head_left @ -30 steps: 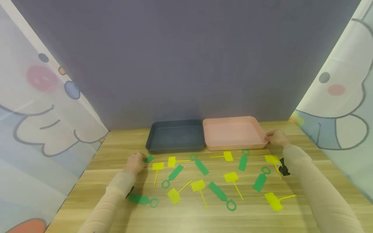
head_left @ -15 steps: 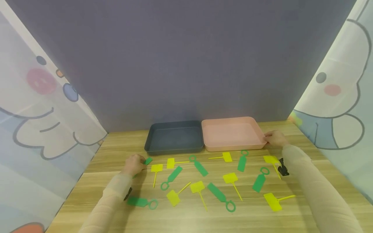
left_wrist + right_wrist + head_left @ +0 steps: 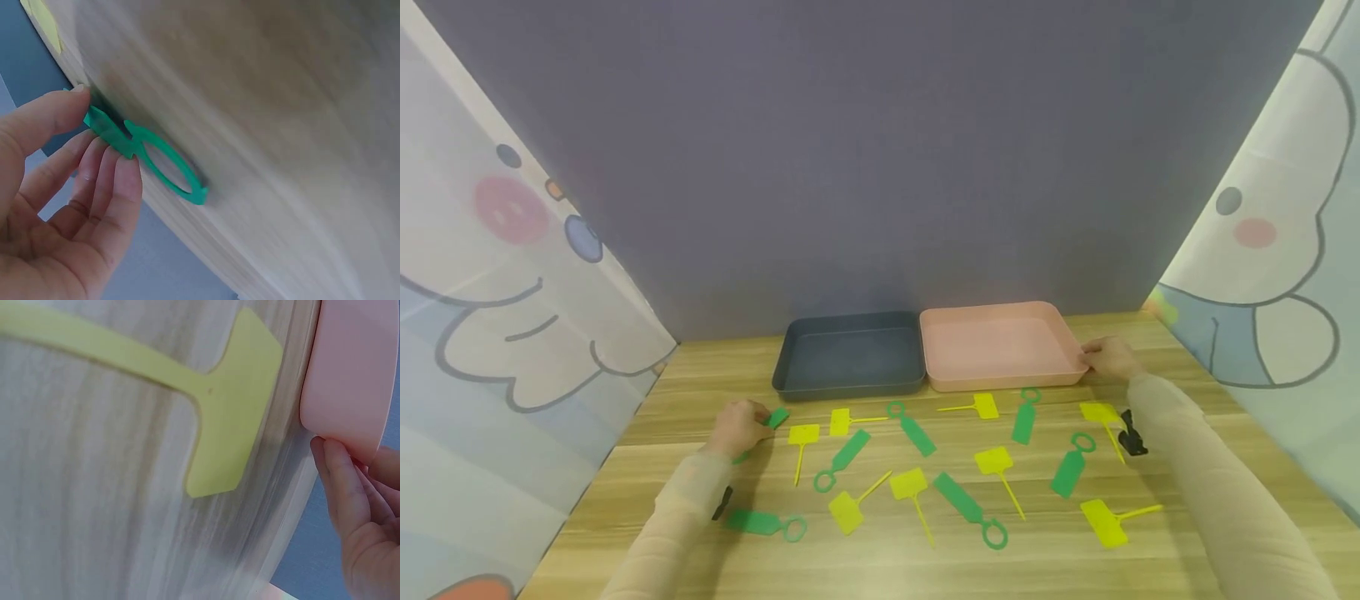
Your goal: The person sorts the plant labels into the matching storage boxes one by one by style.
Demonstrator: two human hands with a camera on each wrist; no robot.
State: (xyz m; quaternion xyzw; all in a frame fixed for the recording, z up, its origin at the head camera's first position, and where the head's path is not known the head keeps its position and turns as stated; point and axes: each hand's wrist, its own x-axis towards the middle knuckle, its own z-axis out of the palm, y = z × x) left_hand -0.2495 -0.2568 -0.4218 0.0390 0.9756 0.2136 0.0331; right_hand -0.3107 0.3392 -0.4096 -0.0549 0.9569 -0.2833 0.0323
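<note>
My left hand (image 3: pixel 739 427) is at the left of the table, just in front of the dark blue tray (image 3: pixel 850 390). Its thumb and fingertips pinch the flat part of a green ring-ended plant label (image 3: pixel 111 132) close over the wood; the oval ring sticks out past the fingers. Over on the right, my right hand (image 3: pixel 1111 358) holds the near right corner of the pink tray (image 3: pixel 1007 382). In the right wrist view its fingers lie against the outer wall, with the thumb at the rim. A yellow T-shaped plant label (image 3: pixel 234 419) lies near that hand.
Several more green labels (image 3: pixel 958 497) and yellow labels (image 3: pixel 910 483) lie spread in front of the trays. A small black object (image 3: pixel 1131 433) is by the right sleeve. A grey panel (image 3: pixel 880 167) stands behind, with printed cartoon curtains (image 3: pixel 512 250) at the sides.
My left hand has drawn slightly left with the green plant label, and its ring end now shows beneath the hand. The right hand stays at the pink tray's corner.
</note>
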